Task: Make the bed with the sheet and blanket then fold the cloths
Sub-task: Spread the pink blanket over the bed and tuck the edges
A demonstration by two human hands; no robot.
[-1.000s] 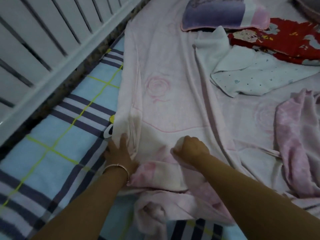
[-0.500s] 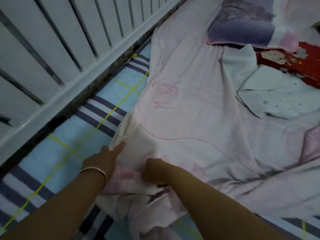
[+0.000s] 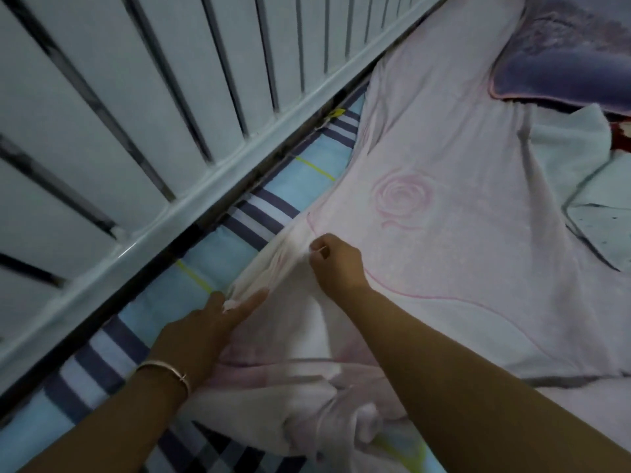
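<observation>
Here, item by item, from the hands outward.

Left hand [image 3: 208,327]: fingers extended and flat, lying on the gathered edge of the pink blanket [image 3: 461,254]; a bit of the fabric shows between the fingertips. A thin metal bangle [image 3: 164,368] sits on the wrist.

Right hand [image 3: 336,262]: fingers curled, pinching a ridge of the same blanket just beyond the left hand; folds run taut from this pinch down to the left fingertips.

Pink blanket: pale pink, with a woven rose motif [image 3: 404,199] just beyond the right hand and a curved pink line crossing under the right forearm. It spreads over most of the bed; its near end lies bunched and crumpled between the two forearms.

Sheet [image 3: 164,295]: light blue, with navy-and-white stripes and thin yellow lines, exposed in a strip along the left of the blanket and again under the bunched end.

Bed rail [image 3: 170,107]: white slatted panel, running diagonally along the left edge of the sheet, a dark gap between them.

Pillow [image 3: 563,59]: purple with pink trim, top right, lying on the blanket.

White cloth [image 3: 573,148]: crumpled, right edge, just below the pillow, lying on the blanket. A sliver of red fabric [image 3: 623,138] shows beside it.
</observation>
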